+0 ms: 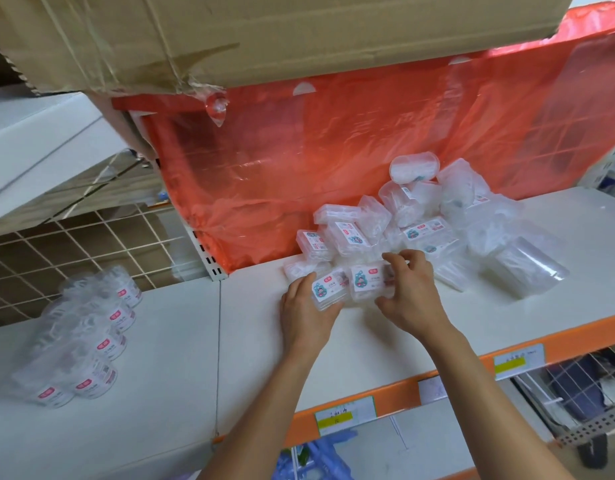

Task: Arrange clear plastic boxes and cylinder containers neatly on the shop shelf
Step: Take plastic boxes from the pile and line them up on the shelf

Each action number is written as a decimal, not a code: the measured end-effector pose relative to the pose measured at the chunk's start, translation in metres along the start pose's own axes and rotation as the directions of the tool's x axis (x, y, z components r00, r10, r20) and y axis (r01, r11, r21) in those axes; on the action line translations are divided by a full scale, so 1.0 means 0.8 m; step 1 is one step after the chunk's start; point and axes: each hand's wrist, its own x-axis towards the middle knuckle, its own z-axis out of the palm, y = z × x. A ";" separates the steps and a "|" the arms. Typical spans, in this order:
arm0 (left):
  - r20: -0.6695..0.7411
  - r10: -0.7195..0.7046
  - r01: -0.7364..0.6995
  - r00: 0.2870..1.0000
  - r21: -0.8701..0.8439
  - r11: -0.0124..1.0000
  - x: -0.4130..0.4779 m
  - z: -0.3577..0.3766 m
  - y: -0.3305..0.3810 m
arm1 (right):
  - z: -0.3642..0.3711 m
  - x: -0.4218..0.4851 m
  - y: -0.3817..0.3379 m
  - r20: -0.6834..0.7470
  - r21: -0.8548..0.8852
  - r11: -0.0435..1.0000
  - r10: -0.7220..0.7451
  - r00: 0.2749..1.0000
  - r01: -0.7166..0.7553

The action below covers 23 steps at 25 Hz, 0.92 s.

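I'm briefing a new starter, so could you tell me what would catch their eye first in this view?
First, the orange-red plastic sheet hanging behind the white shelf, under a torn cardboard box. Next, the jumbled heap of clear plastic boxes against it, where the left hand and right hand grip two labelled boxes. Far left, cylinder containers lie grouped.

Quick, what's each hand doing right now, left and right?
Left hand: closed on a labelled clear plastic box at the shelf front.
Right hand: fingers curled around the neighbouring clear box, gripping it.
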 end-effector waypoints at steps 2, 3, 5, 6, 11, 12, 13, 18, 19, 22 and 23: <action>-0.019 -0.016 0.016 1.000 -0.003 1.000 -0.003 -0.020 -0.007 | 0.009 -0.003 -0.014 -0.041 0.025 1.000 -0.017 0.999 0.018; -0.033 -0.015 0.014 0.999 -0.005 1.000 -0.005 -0.033 -0.011 | 0.016 -0.004 -0.023 -0.057 0.029 0.999 -0.036 0.998 0.038; -0.058 -0.020 0.020 0.998 -0.002 1.000 -0.010 -0.061 -0.021 | 0.031 -0.006 -0.041 -0.085 0.032 0.996 -0.081 0.993 0.084; -0.073 -0.028 0.029 0.997 0.002 1.000 -0.013 -0.076 -0.026 | 0.038 -0.007 -0.052 -0.097 0.039 0.994 -0.096 0.991 0.100; -0.159 -0.029 0.033 0.987 0.025 0.999 -0.034 -0.165 -0.068 | 0.081 -0.027 -0.123 -0.104 0.066 0.981 -0.176 0.979 0.184; -0.172 -0.025 0.032 0.985 0.038 0.999 -0.040 -0.184 -0.079 | 0.091 -0.034 -0.142 -0.099 0.080 0.976 -0.195 0.976 0.203; -0.185 -0.021 0.031 0.982 0.051 0.998 -0.046 -0.202 -0.088 | 0.100 -0.042 -0.159 -0.096 0.095 0.970 -0.214 0.972 0.223; -0.256 -0.017 0.042 0.966 0.092 0.995 -0.079 -0.291 -0.134 | 0.134 -0.080 -0.245 -0.092 0.133 0.931 -0.329 0.940 0.339; -0.272 -0.019 0.045 0.962 0.088 0.995 -0.085 -0.307 -0.143 | 0.140 -0.088 -0.262 -0.092 0.145 0.928 -0.334 0.938 0.344; -0.333 -0.023 0.048 0.943 0.069 0.996 -0.105 -0.357 -0.170 | 0.161 -0.113 -0.310 -0.089 0.175 0.910 -0.366 0.926 0.377; -0.349 -0.025 0.053 0.937 0.071 0.996 -0.112 -0.372 -0.180 | 0.169 -0.121 -0.326 -0.084 0.182 0.903 -0.379 0.921 0.389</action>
